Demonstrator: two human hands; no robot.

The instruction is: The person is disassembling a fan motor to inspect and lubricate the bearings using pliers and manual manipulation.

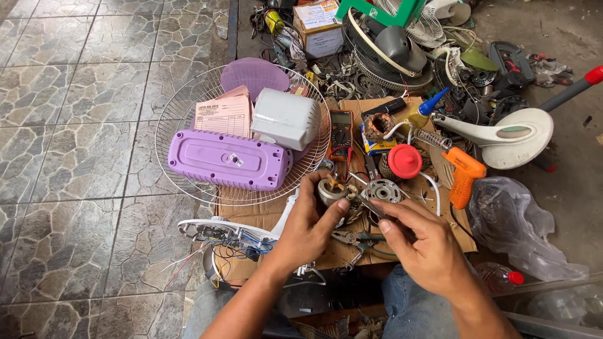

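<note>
Head view: left hand (309,221) clasps a small motor (333,190) over the cardboard (402,242); right hand (422,242) pinches a thin tool (372,206) against it. Pliers (358,239) lie just below — farther left, a purple cover (227,159) rests on a fan grille (182,119); right, an orange glue gun (465,172).

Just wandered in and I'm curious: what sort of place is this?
Probably an informal fan repair spot on the floor: the hands work on a small motor, beside a multimeter, an orange soldering gun and fan guards.
</note>
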